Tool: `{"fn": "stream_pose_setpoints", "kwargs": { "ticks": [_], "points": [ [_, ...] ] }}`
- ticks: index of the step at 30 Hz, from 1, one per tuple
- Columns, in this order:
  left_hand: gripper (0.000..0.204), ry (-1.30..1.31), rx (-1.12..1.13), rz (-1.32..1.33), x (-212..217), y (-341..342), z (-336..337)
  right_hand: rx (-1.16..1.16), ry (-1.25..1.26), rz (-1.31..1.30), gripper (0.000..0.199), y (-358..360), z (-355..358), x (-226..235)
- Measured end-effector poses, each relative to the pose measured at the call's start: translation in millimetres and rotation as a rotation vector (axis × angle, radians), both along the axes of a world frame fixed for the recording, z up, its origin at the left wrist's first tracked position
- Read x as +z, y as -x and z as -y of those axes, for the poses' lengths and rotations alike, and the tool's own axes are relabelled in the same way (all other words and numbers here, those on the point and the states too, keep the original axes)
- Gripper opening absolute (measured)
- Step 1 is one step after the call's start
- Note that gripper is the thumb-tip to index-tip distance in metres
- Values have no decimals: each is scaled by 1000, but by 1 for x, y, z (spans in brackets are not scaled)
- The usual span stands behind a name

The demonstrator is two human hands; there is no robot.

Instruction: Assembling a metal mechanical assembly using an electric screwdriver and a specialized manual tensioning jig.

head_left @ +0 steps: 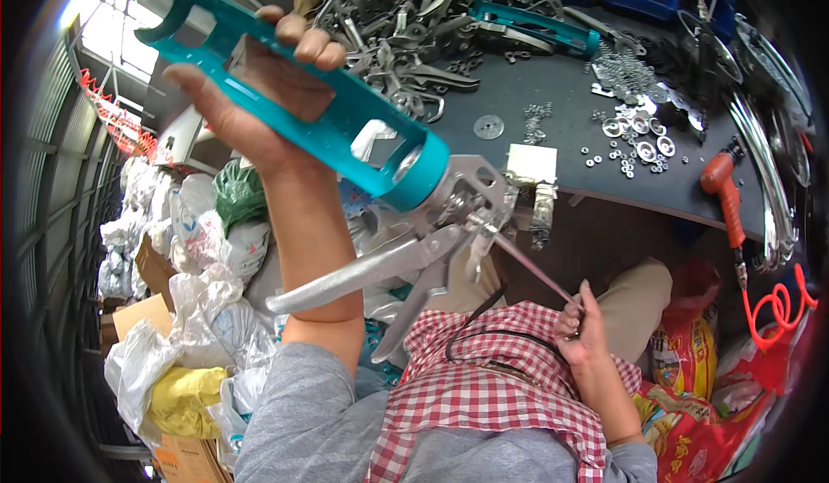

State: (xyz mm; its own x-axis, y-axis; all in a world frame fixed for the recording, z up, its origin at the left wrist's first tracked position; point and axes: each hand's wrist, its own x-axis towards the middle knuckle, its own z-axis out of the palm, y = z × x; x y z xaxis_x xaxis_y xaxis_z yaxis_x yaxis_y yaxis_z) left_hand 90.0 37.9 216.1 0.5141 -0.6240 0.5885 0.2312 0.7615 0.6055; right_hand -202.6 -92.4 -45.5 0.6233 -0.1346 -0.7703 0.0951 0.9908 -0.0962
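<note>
My left hand [281, 82] is wrapped round the teal cradle of a caulking gun [423, 176], raised and tilted at the upper left. Part of the palm shows through the cradle's cut-out. The gun's silver handle and trigger [363, 276] point down to the lower left. A thin metal rod [535, 263] slants from the silver head toward my lap. My right hand [587, 332] is closed round the rod's lower end, above the red checked apron [492, 379]; its fingers partly hide that end.
Metal handle parts [414, 34] lie heaped on the dark table [484, 168], with another teal cradle [535, 30]. Springs [626, 69], washers [643, 129] and an orange power driver [721, 185] are at the right. A small fixture [531, 164] juts from the edge. Plastic bags [207, 302] pile up left.
</note>
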Motion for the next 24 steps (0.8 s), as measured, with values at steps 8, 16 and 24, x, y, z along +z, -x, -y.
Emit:
{"fn": "stream_pose_setpoints", "kwargs": {
  "ticks": [8, 16, 24],
  "points": [
    [71, 41, -206, 78, 16, -4, -1, 163, 28, 227, 25, 24, -6, 0],
    [64, 150, -237, -187, 10, 3, 2, -174, 1544, 457, 20, 43, -10, 49],
    [69, -54, -59, -81, -74, 68, 58, 76, 121, 285, 27, -24, -19, 63]
  ]
}}
